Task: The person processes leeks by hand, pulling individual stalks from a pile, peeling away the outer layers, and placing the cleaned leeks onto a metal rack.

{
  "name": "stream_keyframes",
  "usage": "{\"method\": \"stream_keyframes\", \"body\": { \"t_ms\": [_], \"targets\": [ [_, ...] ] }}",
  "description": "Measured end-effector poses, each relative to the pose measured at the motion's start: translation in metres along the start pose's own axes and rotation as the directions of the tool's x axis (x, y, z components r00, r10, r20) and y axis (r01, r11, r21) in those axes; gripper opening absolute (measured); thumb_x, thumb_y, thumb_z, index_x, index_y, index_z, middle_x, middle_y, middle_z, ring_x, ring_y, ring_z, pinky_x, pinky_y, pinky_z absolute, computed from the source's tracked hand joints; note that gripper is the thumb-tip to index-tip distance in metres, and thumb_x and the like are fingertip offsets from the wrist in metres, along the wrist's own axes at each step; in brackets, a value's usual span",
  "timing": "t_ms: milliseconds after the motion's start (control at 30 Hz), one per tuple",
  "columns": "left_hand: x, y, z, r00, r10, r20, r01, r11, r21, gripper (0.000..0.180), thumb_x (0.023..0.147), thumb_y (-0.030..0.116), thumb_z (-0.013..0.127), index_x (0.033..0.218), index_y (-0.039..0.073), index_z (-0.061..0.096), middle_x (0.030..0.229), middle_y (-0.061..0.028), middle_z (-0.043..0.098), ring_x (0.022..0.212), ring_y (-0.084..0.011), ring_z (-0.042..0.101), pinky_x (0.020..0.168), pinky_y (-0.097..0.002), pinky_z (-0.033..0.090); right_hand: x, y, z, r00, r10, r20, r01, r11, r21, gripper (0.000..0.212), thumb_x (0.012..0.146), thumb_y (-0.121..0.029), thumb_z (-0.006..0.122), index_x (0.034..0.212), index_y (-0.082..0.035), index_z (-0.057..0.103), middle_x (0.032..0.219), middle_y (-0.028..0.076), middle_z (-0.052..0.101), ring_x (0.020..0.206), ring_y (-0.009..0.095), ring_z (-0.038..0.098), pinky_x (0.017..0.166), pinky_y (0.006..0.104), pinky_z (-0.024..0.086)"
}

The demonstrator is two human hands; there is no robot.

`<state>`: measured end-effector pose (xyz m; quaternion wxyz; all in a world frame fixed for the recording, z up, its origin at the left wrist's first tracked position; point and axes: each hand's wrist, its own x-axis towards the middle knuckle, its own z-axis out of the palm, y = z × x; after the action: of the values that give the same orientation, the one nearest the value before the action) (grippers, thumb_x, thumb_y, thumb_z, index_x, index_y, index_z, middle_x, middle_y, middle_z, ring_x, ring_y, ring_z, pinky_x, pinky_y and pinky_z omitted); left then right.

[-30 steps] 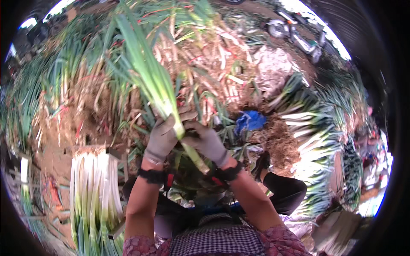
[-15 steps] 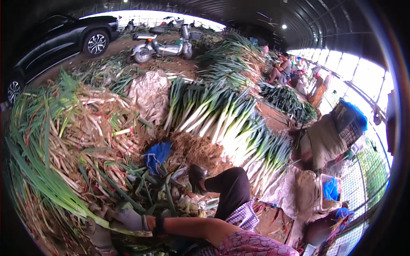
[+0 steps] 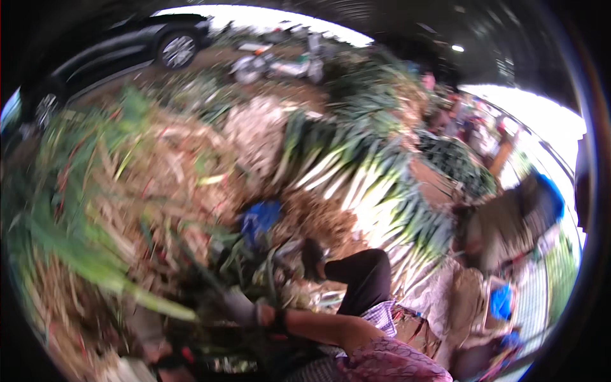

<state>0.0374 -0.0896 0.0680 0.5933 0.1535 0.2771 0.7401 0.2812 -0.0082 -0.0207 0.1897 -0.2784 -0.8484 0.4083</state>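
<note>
In the head view, 1 leek slants across the lower left, gripped near its pale end by the left hand. Open room separates that end from the blurred right hand, finger spread unreadable. Piled leeks crowd the smeared leaf tips.

Covered interior, slightly motion-blurred. A dark, ribbed roof spans the upper right, with one small bright lamp. Strong daylight enters along the far side and at right, where pale mesh fencing stands before greenery. Upper left: brown earthen floor, bearing a dark car and a light-coloured scooter.
</note>
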Motion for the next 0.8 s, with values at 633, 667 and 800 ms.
{"method": "stream_keyframes", "body": {
  "t_ms": [633, 667, 800],
  "targets": [
    [0.002, 0.006, 0.023, 0.95, 0.311, -0.037, -0.302, 0.941, 0.151, 0.062, 0.098, 0.047, 0.043, 0.13, -0.007, 0.044, 0.121, -0.0181, 0.06, 0.117, -0.0315, 0.056, 0.103, -0.0447, 0.042, 0.057, -0.106, -0.003, 0.936, -0.333, -0.115, 0.324, 0.941, -0.093, 0.024, 0.071, -0.011, 0.078, 0.088, -0.008, 0.063, 0.088, 0.008, 0.064, 0.073, 0.027, 0.062, 0.067, 0.0361, 0.051],
    [0.001, 0.009, 0.024, 0.95, 0.311, -0.041, -0.303, 0.944, 0.131, 0.062, 0.098, 0.047, 0.043, 0.129, -0.007, 0.044, 0.121, -0.018, 0.06, 0.117, -0.0316, 0.056, 0.103, -0.0455, 0.042, 0.052, -0.107, -0.005, 0.968, -0.216, -0.127, 0.218, 0.976, 0.0, 0.022, 0.071, -0.011, 0.078, 0.088, -0.009, 0.064, 0.089, 0.007, 0.064, 0.07, 0.026, 0.063, 0.066, 0.035, 0.051],
    [0.004, 0.003, 0.021, 0.937, 0.346, 0.052, -0.35, 0.923, 0.16, 0.059, 0.098, 0.046, 0.043, 0.128, -0.005, 0.046, 0.121, -0.0175, 0.06, 0.116, -0.0306, 0.056, 0.103, -0.0439, 0.042, 0.089, -0.142, -0.013, 0.874, -0.35, -0.337, 0.358, 0.933, -0.041, 0.025, 0.071, -0.01, 0.077, 0.094, -0.01, 0.066, 0.093, 0.008, 0.063, 0.077, 0.027, 0.062, 0.068, 0.0357, 0.051]
  ]
}}
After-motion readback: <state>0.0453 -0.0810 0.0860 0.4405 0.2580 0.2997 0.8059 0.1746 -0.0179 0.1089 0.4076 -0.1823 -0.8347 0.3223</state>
